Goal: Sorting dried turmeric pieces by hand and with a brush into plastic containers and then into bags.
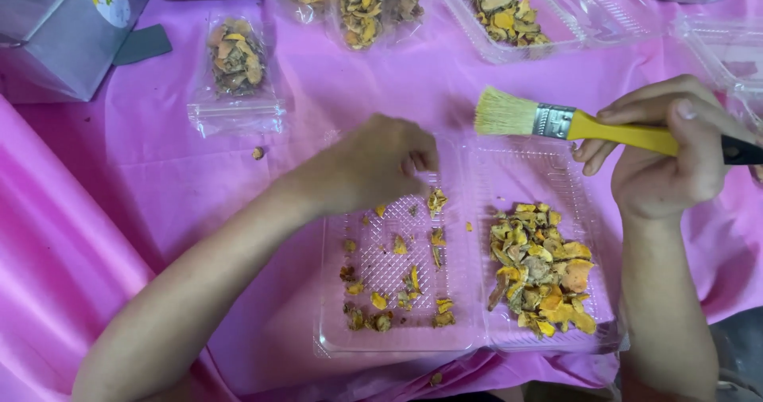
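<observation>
The right hand [671,151], at the right of the frame, has its fingers wrapped around the yellow handle of a paintbrush [556,121], which lies level with its pale bristles pointing left, above an open clear plastic container [469,326]. The left hand [377,163] hovers over the container's left half, its fingers pinched narrow at the tips; I cannot tell whether they hold a piece. That left half holds only scattered dried slices [397,291], orange and brown, while the right half carries a heaped pile of them [540,271]. The container sits at the lower middle of the frame on a pink cloth [119,211] covering the surface. At the upper left lies a small sealed bag of slices [236,60], with a grey box [56,44] beside it. More filled bags [366,0] and another open container with slices [505,12] line the top edge.
</observation>
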